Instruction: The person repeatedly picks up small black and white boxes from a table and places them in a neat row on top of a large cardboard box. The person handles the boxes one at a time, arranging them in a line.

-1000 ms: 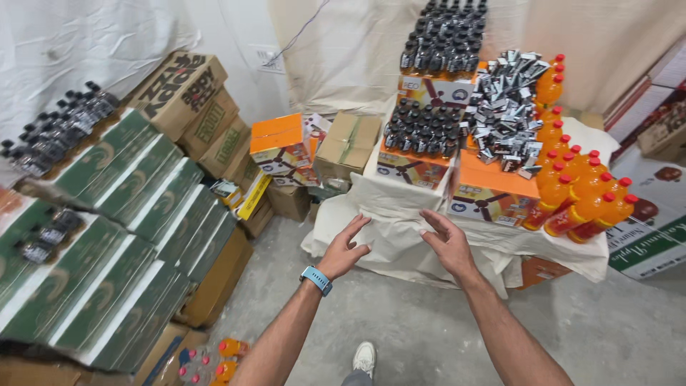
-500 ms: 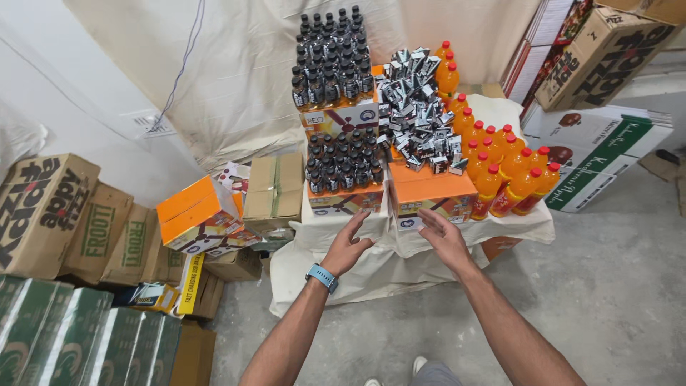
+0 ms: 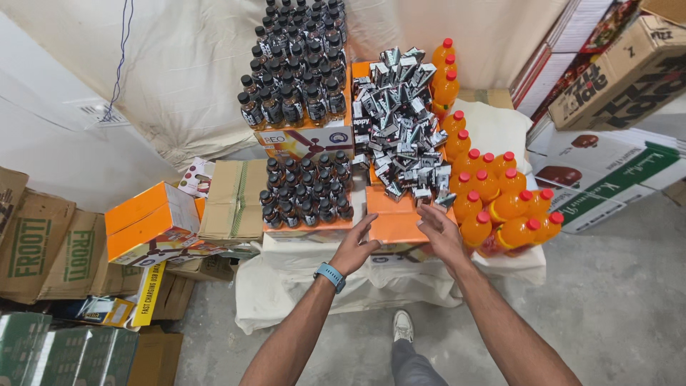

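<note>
Head view shows your left hand (image 3: 355, 248) and right hand (image 3: 439, 236) reaching with loosely spread fingers, holding nothing, to the near edge of the orange carton (image 3: 393, 218) at 12 o'clock. The heap of small silver packs (image 3: 404, 125) lies on this carton, so I think a quick pull or tilt can spill them. Orange bottles (image 3: 500, 207) stand close at 2 o'clock; your right elbow may topple them.

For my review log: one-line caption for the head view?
Both hands, left hand and right hand, reach an orange carton beside orange bottles.
</note>
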